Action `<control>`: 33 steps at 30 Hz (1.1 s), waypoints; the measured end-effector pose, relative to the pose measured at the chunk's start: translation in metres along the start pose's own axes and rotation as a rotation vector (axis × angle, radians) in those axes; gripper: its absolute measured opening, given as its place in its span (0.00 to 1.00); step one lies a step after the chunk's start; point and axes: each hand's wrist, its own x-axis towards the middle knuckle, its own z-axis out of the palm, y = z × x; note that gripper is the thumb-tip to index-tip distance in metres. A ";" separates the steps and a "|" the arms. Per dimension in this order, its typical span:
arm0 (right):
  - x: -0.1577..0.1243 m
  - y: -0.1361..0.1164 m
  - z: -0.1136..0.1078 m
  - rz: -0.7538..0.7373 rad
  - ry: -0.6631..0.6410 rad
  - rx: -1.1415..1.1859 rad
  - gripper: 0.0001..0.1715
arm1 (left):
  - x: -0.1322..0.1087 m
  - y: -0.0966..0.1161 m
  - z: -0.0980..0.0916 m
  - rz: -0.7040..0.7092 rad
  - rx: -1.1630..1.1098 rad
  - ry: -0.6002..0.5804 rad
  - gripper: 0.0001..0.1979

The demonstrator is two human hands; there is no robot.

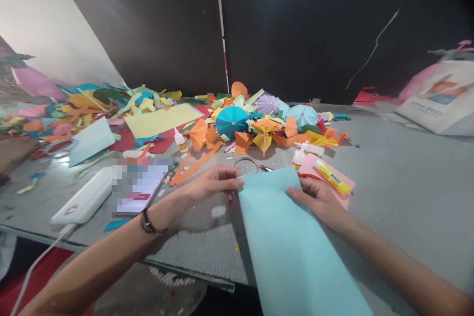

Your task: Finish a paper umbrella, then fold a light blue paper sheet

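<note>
Gray table (392, 192): left hand (212, 183) and right hand (321, 201) pinch blue sheet (289, 242) near opposite far corners, presumably to steady it.

The pale-blue sheet (296, 242) is smooth, matt paper; the teal parasol (232, 122), pleated paper. The white power bank (83, 200) looks smooth plastic, the glue stick (332, 177) glossy plastic, the tabletop (396, 182) dull and rough.
</note>
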 end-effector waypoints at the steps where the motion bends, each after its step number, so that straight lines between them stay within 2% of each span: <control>1: 0.000 0.000 -0.001 0.008 0.003 -0.007 0.30 | 0.001 -0.001 -0.001 -0.015 0.015 -0.014 0.17; 10: -0.001 -0.006 -0.002 0.030 -0.060 -0.016 0.30 | 0.001 -0.002 -0.004 -0.063 0.100 -0.141 0.21; 13: -0.001 -0.006 -0.003 0.064 -0.069 0.017 0.30 | 0.003 -0.006 -0.005 -0.085 0.053 -0.135 0.17; 17: 0.001 -0.004 -0.005 0.094 -0.095 0.067 0.30 | 0.005 -0.010 -0.006 -0.094 0.010 -0.097 0.19; 21: 0.000 -0.006 -0.005 0.089 -0.106 0.057 0.29 | 0.003 -0.008 -0.006 -0.129 0.065 -0.167 0.20; 25: -0.001 -0.007 -0.007 0.098 -0.219 0.042 0.27 | 0.001 -0.006 -0.005 -0.162 0.123 -0.237 0.19; 27: -0.001 -0.006 -0.009 0.093 -0.253 0.018 0.27 | 0.002 -0.007 -0.003 -0.170 0.115 -0.223 0.18; 29: -0.001 -0.005 -0.009 0.077 -0.261 -0.021 0.27 | 0.004 -0.009 0.003 -0.160 0.113 -0.175 0.20; 33: -0.001 -0.006 -0.003 0.012 -0.289 -0.116 0.27 | 0.006 -0.009 0.023 -0.061 0.157 -0.112 0.20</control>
